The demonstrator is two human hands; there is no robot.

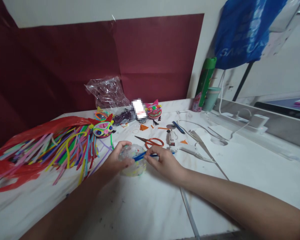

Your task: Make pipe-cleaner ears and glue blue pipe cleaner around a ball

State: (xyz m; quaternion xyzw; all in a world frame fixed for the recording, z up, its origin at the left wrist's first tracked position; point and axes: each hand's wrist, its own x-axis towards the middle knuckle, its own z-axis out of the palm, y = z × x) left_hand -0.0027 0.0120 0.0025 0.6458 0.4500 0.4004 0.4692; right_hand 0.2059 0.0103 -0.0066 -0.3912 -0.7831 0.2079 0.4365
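My left hand [120,160] is curled round a clear round ball [133,161] with coloured specks inside, which rests on the white table [145,203]. A blue pipe cleaner [143,155] lies across the ball's top. My right hand [162,160] pinches that blue strand at the ball's right side. Both forearms reach in from the bottom edge.
A red bag [22,143] spills several coloured pipe cleaners [65,150] at the left. Orange-handled scissors [150,142] lie just beyond my hands. Cat-face craft pieces [103,128], a glue gun [197,154], a green can [205,81] and a power strip [255,120] stand further back.
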